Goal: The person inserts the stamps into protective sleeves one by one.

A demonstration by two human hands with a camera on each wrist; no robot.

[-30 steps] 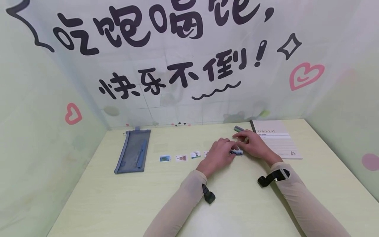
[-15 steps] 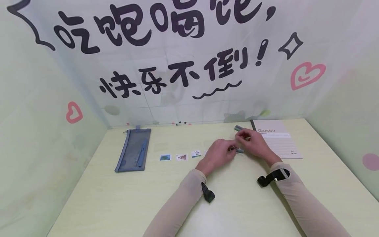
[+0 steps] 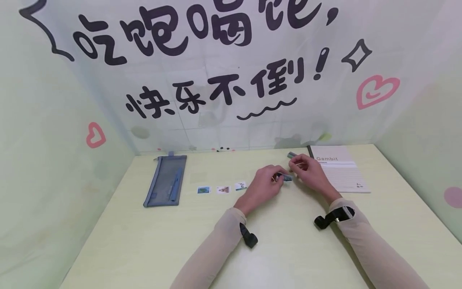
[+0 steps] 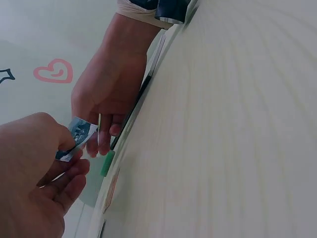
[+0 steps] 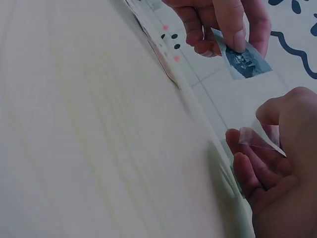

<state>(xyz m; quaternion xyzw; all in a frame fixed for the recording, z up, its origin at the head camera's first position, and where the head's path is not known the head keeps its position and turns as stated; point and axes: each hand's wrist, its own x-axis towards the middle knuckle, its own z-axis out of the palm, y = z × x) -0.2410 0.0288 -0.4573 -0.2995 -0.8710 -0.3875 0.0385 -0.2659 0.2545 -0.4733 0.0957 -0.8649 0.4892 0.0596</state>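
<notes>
left hand (image 3: 264, 184) pinching stamp (image 5: 247, 64) | right hand (image 3: 309, 173) holding film (image 5: 258, 139) | stamp likely light, thin, easily creased | best held by edges

Four stamps (image 3: 203, 190) (image 3: 223, 190) (image 3: 240, 186) (image 5: 250, 67), perhaps more, two hands (image 3: 262, 184) (image 3: 308, 172), one clear film (image 5: 256, 140), one pouch (image 3: 162, 176), one notebook (image 3: 339, 172), one green stick (image 4: 107, 163).
</notes>
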